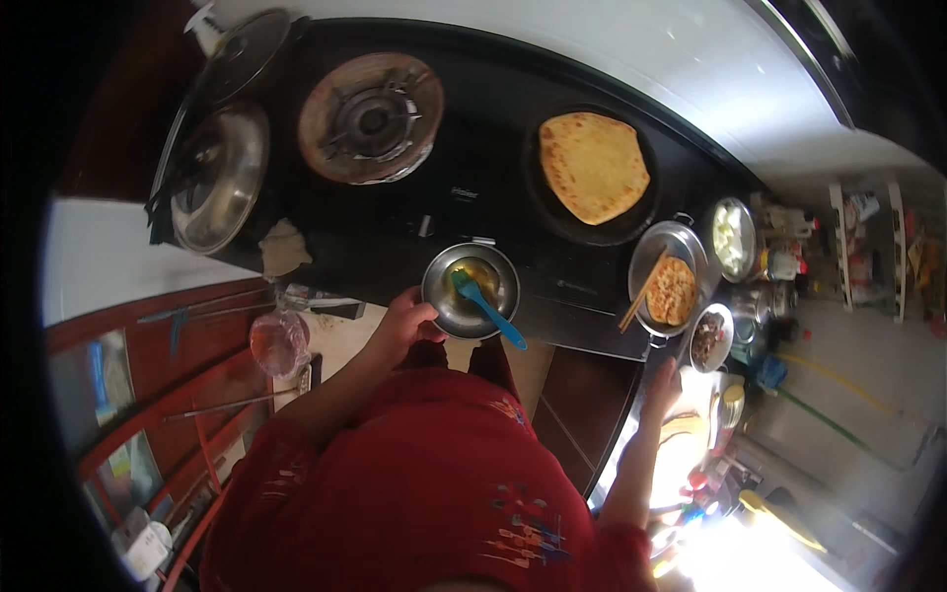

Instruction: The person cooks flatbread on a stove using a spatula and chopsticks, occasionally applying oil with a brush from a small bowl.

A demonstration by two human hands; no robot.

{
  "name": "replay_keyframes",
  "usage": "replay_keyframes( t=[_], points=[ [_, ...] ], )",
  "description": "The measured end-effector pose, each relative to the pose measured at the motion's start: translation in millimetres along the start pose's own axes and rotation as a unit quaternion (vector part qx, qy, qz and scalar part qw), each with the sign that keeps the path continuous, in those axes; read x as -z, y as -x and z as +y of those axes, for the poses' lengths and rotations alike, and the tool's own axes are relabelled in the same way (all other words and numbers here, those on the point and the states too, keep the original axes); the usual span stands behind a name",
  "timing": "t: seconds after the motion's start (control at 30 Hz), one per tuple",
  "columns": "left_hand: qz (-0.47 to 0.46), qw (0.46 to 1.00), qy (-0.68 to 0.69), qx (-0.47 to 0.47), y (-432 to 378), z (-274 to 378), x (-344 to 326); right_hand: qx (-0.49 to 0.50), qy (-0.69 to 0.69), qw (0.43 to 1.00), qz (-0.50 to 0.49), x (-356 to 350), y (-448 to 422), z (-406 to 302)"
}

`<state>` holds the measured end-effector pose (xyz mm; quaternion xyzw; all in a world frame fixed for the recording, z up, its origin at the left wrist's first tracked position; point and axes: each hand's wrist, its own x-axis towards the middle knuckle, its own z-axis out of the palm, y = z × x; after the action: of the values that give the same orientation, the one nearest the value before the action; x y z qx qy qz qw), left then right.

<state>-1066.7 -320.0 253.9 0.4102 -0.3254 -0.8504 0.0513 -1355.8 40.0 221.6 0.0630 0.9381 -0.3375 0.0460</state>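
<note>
My left hand (410,318) grips the rim of a small metal bowl (445,314) at the front edge of the stove. Yellow oil lies in the bowl, and a blue basting brush (484,305) leans in it, handle over the rim. My right hand (664,385) is low at the right, near a metal dish (636,277) that bears a browned flatbread (672,292) and a pair of wooden chopsticks (642,292); whether its fingers hold something, I cannot tell. A large golden flatbread (594,166) lies in a dark round pan (534,192) on the right burner.
At the left are a bare gas burner (373,118), a metal lid (240,177) and a crumpled cloth (285,248). On the right stand a bowl of pale chopped pieces (731,238) and a white bowl of dark food (709,340). Bright light washes out the lower right.
</note>
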Motion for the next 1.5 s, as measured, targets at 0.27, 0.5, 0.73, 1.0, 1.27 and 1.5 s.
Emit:
replay_keyframes(
  t=[0.27, 0.5, 0.73, 1.0, 1.27, 1.5],
  points=[
    [0.068, 0.996, 0.047, -0.017, 9.7, -4.8, 54.1, 0.020, -0.095, 0.993, -0.073, 16.4, 46.1, -73.4],
    [0.176, 0.976, 0.100, -0.086, 17.2, -1.7, 108.5, 0.056, -0.140, 0.979, -0.138, -1.6, 53.1, -112.4],
    [0.189, 0.957, 0.136, -0.170, 17.2, 22.2, 126.3, 0.063, -0.123, 0.974, -0.178, 6.1, 54.3, -148.1],
    [0.138, 0.971, 0.121, -0.153, 4.6, 35.5, 113.1, 0.113, 0.122, 0.973, -0.160, 74.6, 53.8, -187.0],
    [0.137, 0.974, 0.121, -0.135, -8.3, 11.7, 133.8, 0.229, 0.264, 0.918, -0.186, 96.1, 43.8, -251.3],
    [0.166, 0.970, 0.108, -0.141, -19.2, 13.6, 159.4, 0.286, 0.425, 0.831, -0.217, 78.9, 39.8, -301.5]
  ],
)
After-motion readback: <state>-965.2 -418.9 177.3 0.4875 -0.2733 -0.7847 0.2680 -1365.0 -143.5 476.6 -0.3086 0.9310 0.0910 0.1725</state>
